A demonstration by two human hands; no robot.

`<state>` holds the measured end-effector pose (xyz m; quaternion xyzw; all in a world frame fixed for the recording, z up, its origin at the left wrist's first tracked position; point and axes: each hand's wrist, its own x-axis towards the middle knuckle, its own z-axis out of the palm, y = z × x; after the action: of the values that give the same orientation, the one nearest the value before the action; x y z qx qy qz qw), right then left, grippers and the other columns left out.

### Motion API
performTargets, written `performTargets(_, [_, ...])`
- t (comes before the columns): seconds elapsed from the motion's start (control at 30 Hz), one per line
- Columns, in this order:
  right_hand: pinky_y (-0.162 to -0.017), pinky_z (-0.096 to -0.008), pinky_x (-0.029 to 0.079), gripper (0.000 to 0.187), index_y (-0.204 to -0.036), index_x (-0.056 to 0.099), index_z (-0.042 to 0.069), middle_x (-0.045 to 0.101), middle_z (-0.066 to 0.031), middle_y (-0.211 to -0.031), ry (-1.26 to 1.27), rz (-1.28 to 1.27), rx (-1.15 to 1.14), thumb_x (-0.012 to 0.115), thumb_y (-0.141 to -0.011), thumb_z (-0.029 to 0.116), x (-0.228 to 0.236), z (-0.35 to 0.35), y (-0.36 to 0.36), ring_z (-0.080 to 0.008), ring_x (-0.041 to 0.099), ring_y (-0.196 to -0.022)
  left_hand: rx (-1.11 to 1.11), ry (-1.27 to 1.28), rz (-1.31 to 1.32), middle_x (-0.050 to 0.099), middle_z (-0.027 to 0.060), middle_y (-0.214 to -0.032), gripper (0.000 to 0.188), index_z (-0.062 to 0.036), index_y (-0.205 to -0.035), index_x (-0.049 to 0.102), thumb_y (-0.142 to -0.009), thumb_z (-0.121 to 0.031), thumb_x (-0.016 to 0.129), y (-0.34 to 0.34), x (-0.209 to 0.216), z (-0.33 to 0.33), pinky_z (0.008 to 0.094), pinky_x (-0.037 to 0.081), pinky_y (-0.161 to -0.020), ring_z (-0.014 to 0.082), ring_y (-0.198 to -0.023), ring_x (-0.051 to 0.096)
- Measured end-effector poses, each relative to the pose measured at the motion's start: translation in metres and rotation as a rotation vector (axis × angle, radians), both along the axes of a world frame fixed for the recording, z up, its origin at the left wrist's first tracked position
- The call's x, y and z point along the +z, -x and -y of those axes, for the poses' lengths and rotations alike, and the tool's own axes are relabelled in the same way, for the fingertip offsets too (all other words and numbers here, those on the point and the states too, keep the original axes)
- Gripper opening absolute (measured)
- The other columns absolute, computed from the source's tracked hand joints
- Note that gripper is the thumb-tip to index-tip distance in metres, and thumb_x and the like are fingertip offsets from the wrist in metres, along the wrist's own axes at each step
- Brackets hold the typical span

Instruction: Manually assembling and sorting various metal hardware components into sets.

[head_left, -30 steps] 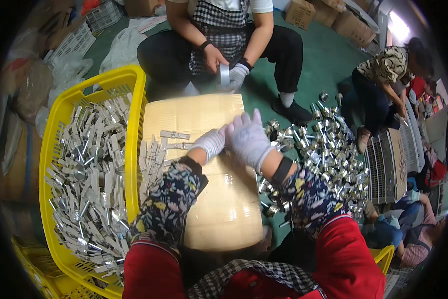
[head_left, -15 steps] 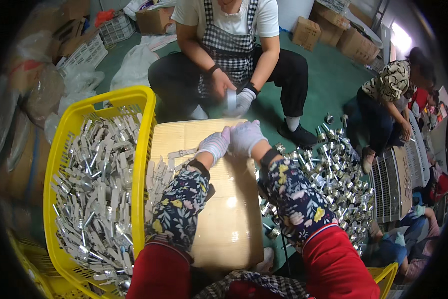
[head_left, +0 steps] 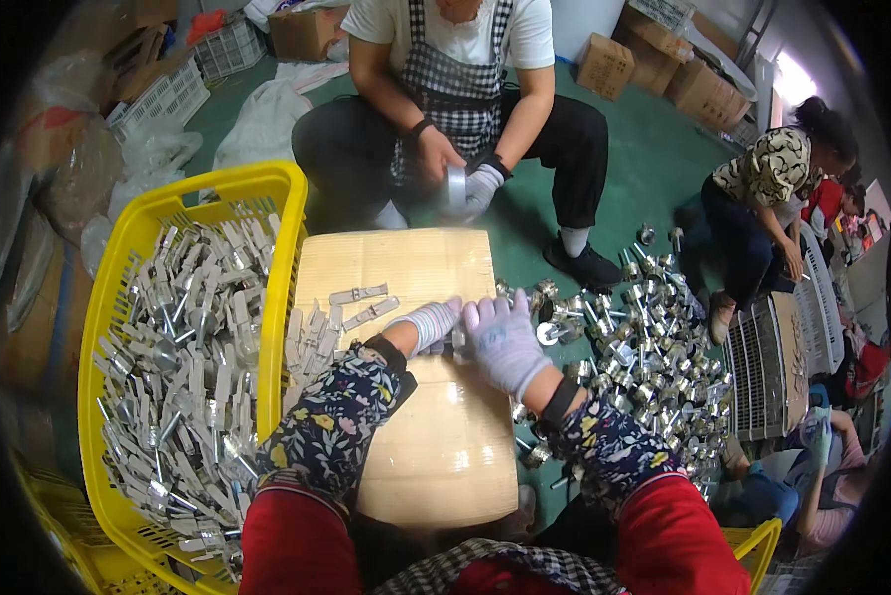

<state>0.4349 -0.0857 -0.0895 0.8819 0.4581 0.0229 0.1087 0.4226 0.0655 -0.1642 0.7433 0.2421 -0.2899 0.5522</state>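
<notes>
Closely holds gloved left hand (head_left: 429,326) beside right hand (head_left: 505,344), near grey pieces (head_left: 318,339) on tan worktop (head_left: 436,446), with grips indiscernible.

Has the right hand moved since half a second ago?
Yes: the right hand has moved toward the wearer, away from the far edge of the tan board.
</notes>
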Motion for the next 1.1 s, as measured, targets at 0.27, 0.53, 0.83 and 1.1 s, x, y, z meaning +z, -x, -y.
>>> performTargets(0.27, [-0.091, -0.0491, 0.036, 0.077, -0.117, 0.052, 0.005, 0.058, -0.0114, -0.100, 0.260, -0.552, -0.187, 0.076, -0.052, 0.036, 0.020, -0.038, -0.079, -0.0284, 0.056, -0.096, -0.322, -0.727, 0.569, 0.061, 0.0209, -0.095, 0.052, -0.0052, -0.099, 0.058, -0.089, -0.045, 0.026, -0.008, 0.014, 0.010, 0.0428, 0.041, -0.087, 0.0343, -0.095, 0.058])
performTargets(0.53, [-0.097, -0.0496, 0.030, 0.055, -0.110, 0.054, 0.005, 0.056, -0.0145, -0.110, 0.089, -0.200, -0.216, 0.069, -0.064, 0.032, 0.007, -0.049, -0.078, -0.0282, 0.051, -0.108, -0.068, -0.369, 0.324, 0.058, 0.0234, -0.105, 0.063, -0.0024, -0.103, 0.058, -0.088, -0.050, 0.020, -0.050, 0.017, -0.010, 0.0421, 0.038, -0.090, 0.0358, -0.101, 0.054])
performTargets(0.83, [-0.080, -0.0363, 0.048, 0.050, -0.087, 0.065, -0.001, 0.064, -0.0205, -0.091, 0.146, -0.418, -0.146, 0.073, -0.053, 0.035, 0.028, -0.053, -0.083, -0.0310, 0.062, -0.089, -0.161, -0.663, 0.476, 0.057, 0.0207, -0.110, 0.060, -0.0042, -0.111, 0.055, -0.091, -0.044, 0.015, -0.034, 0.011, -0.012, 0.0416, 0.037, -0.092, 0.0346, -0.104, 0.053])
performTargets(1.1, [-0.077, -0.0361, 0.049, 0.054, -0.088, 0.065, 0.001, 0.064, -0.0197, -0.089, 0.099, -0.375, -0.133, 0.075, -0.049, 0.037, 0.023, -0.050, -0.090, -0.0318, 0.063, -0.085, -0.190, -0.620, 0.438, 0.057, 0.0205, -0.110, 0.061, -0.0043, -0.112, 0.055, -0.091, -0.045, 0.014, -0.041, 0.015, -0.011, 0.0416, 0.037, -0.092, 0.0351, -0.104, 0.053])
